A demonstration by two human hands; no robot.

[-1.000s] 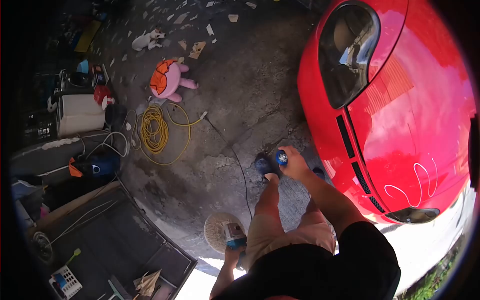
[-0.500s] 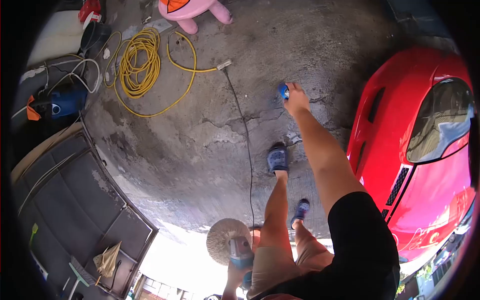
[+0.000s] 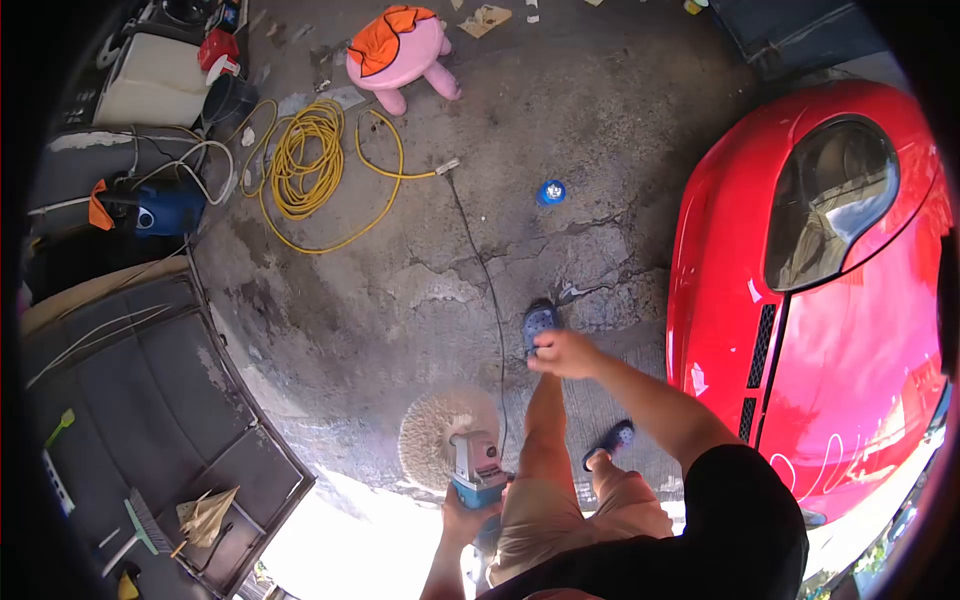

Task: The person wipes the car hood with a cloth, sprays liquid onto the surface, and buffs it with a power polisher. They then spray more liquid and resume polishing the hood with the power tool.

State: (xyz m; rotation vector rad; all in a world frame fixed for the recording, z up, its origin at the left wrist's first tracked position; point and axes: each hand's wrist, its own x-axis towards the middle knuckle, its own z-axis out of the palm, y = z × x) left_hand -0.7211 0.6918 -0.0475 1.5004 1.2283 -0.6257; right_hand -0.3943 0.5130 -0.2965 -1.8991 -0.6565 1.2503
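My left hand (image 3: 468, 517) grips a teal and grey power polisher (image 3: 478, 465). Its round, fluffy cream pad (image 3: 432, 440) faces away to the left, beside my leg. My right hand (image 3: 566, 355) hangs above my blue clog (image 3: 541, 318), fingers curled in, with nothing visible in them. Further forward, a blue bottle (image 3: 551, 192) stands on the concrete floor, apart from both hands. A dark power cord (image 3: 488, 270) runs from near the polisher to a connector (image 3: 447, 167) on a yellow extension cord (image 3: 307, 160).
On the right is a red car (image 3: 730, 250). A pink stool (image 3: 405, 70) with an orange cloth (image 3: 385, 38) stands ahead. To the left are a blue machine (image 3: 168, 210), a black bucket (image 3: 230, 105) and a dark panel (image 3: 110, 400) with a brush (image 3: 150, 520) near it.
My right hand has let go of the blue bottle and drawn back toward my body. The bottle stays on the floor. The polisher has shifted slightly in my left hand, and the view has moved.
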